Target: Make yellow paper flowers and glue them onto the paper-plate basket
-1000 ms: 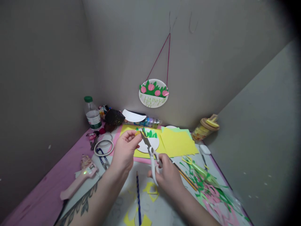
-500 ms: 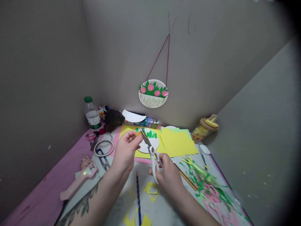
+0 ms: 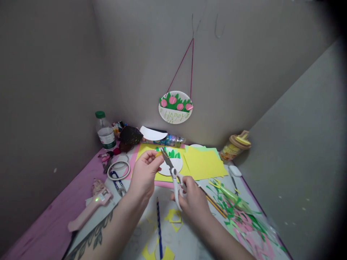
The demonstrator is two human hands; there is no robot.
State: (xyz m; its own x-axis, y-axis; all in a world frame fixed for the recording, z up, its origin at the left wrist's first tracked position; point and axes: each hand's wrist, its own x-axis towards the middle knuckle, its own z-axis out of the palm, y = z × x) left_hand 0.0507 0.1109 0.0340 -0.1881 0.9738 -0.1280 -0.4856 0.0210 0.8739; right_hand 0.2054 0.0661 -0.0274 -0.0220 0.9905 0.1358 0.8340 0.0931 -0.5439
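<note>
My left hand (image 3: 145,172) pinches a small piece of yellow paper (image 3: 159,154) between thumb and fingers. My right hand (image 3: 193,195) is closed round the handles of white-handled scissors (image 3: 174,173). Their dark blades point up and left and meet the yellow paper at my left fingertips. Behind the scissors lies a white paper plate (image 3: 173,167) with green paper leaves along its upper part. A dark blue pencil (image 3: 159,227) rests below my hands, with yellow paper scraps (image 3: 175,216) beside it.
Yellow sheets (image 3: 206,162) lie at the back right. Green and pink scraps (image 3: 244,220) cover the right side near a light green tool (image 3: 230,195). On the left are a pink glue gun (image 3: 90,211), tape rolls (image 3: 118,170) and a bottle (image 3: 106,133). A decorated plate (image 3: 175,107) hangs on the wall.
The whole view has shifted slightly. Both hands, the scissors and the yellow paper keep nearly the same positions relative to each other.
</note>
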